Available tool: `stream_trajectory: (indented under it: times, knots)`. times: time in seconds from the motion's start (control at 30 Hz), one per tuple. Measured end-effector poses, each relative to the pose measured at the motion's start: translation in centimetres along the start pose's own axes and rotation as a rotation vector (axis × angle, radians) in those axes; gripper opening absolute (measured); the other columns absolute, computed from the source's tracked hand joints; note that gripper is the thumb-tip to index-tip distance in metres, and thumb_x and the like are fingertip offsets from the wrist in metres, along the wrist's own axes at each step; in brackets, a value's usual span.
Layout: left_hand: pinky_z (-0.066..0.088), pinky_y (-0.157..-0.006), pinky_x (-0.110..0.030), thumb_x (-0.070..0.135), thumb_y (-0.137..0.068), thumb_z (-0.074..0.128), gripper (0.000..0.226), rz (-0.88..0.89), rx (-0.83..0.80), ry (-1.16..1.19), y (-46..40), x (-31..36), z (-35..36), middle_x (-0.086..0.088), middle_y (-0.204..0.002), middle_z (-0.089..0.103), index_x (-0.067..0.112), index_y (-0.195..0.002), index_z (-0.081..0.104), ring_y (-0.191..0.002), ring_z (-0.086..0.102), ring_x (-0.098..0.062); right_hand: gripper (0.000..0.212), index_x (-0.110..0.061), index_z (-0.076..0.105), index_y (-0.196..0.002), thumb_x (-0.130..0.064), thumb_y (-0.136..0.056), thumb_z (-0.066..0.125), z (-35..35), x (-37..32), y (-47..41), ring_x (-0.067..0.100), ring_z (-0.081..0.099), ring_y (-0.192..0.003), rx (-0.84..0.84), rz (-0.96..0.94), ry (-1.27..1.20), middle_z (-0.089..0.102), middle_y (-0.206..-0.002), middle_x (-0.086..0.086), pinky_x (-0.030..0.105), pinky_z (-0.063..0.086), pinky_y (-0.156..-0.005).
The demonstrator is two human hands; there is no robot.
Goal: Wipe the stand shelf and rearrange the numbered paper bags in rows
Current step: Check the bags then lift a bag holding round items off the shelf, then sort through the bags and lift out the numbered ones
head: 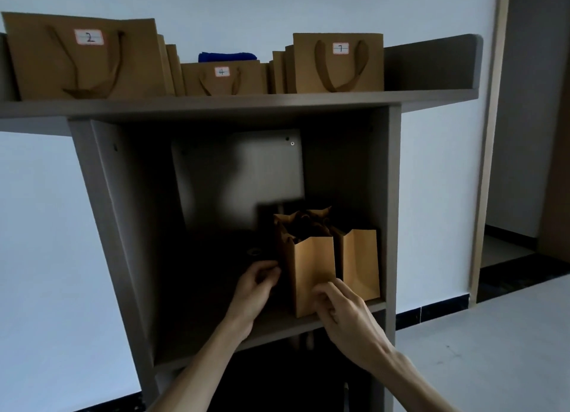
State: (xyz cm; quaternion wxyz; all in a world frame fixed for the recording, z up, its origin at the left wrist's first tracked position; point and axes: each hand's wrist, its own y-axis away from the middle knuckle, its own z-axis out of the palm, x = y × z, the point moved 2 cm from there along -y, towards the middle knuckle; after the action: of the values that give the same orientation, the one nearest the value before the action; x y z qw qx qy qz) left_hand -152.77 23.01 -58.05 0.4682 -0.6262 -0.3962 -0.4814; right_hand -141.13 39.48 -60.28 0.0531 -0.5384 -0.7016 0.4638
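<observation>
Gripping one of two lower bags [311,272], both hands [256,285]

A pale blue-white wall [438,171] stands behind the furniture. Along its foot runs a dark baseboard [431,311] meeting a light grey floor [493,350]. To the right, a tan door frame [490,134] rises upright, edging a dim doorway [524,134]. Beyond the frame, the floor turns darker, with a black threshold strip [524,265] crossing it.
</observation>
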Motion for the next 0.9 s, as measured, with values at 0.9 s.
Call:
stream_trajectory:
  times: [0.9]
  knots:
    - [0.055,-0.064,-0.042,0.028,-0.098,0.051,0.017,0.32,-0.229,-0.246,5.9,15.3,-5.8,-0.007,-0.079,0.068,0.022,-0.101,0.067,-0.069,0.067,-0.024,0.02,-0.009,0.07,-0.089,-0.026,-0.094,0.062,-13.8,-12.3,-9.7,0.005,0.062,-0.075,0.282,-0.262,-0.087,0.064,-0.082,-0.011,0.02,0.049,-0.063]
